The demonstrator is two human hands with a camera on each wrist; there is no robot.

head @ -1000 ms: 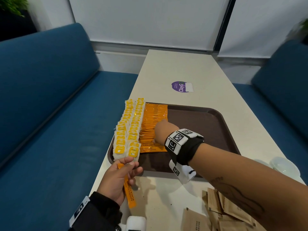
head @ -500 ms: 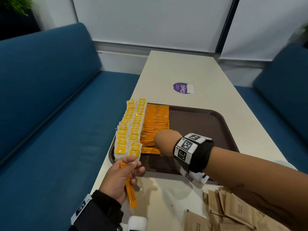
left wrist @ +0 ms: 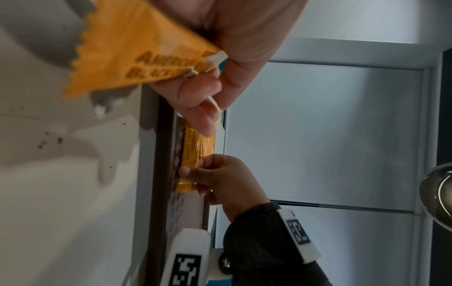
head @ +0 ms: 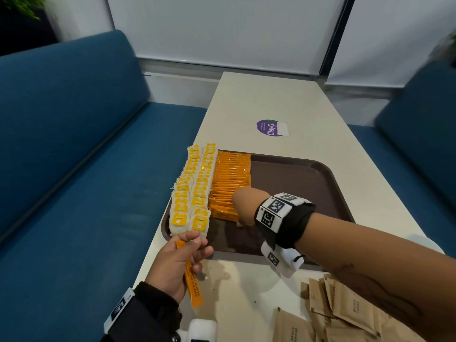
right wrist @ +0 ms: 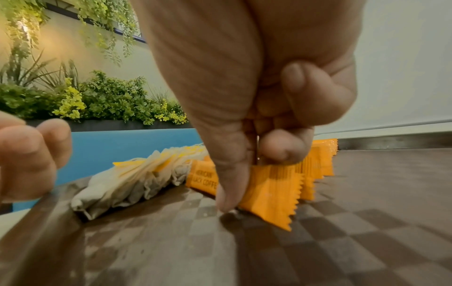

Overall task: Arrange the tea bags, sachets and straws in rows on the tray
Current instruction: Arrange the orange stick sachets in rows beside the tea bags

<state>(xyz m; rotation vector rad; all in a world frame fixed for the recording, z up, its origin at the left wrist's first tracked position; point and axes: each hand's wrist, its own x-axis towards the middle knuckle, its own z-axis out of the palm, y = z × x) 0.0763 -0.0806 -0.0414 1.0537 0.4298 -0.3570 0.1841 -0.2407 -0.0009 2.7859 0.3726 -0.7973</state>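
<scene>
A brown tray holds two rows of yellow-tagged tea bags along its left side and a row of orange coffee sachets beside them. My right hand is at the near end of that row, and its fingers pinch the nearest orange sachet with the thumb tip down on the tray. My left hand hovers at the tray's near left corner and grips another orange sachet, which hangs down over the table.
A loose pile of brown paper sachets lies on the white table at the near right. A purple sticker sits beyond the tray. Blue benches flank the table on both sides. The tray's right half is bare.
My right hand has slid a little toward me along the orange row to its near end. The left hand has kept its sachet in about the same place.
</scene>
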